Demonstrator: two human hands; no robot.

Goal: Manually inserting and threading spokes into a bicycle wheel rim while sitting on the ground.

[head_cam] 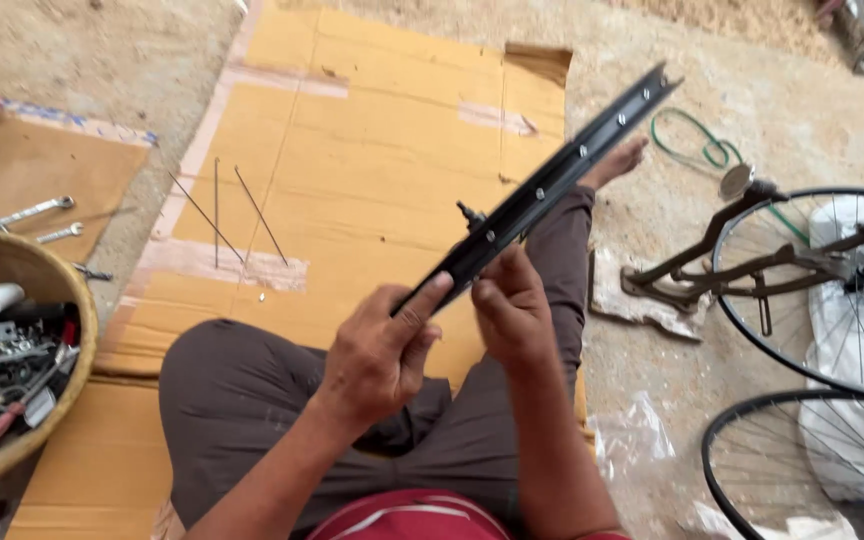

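Black metal bicycle rim (552,180), held edge-on above the lap. Left hand (377,355) is pinching its near end with thumb on top; right hand (512,315) is closing around the same end. Likely stiff, light, smooth-walled; gripping best across the side walls between spoke holes. Loose spokes (242,220) are lying on cardboard (372,100); tool basket (22,370) is sitting left, spoked wheels (822,300) right.

The near end of the rim (542,185) is covered by the left hand (377,355) and right hand (512,315); whether its far end runs on cannot be told. The basket (47,275) is cut by the left edge, its tools too jumbled to be told apart. Two wheels (822,290) are cut by the right edge. The cardboard (372,130) is partly hidden under the legs.
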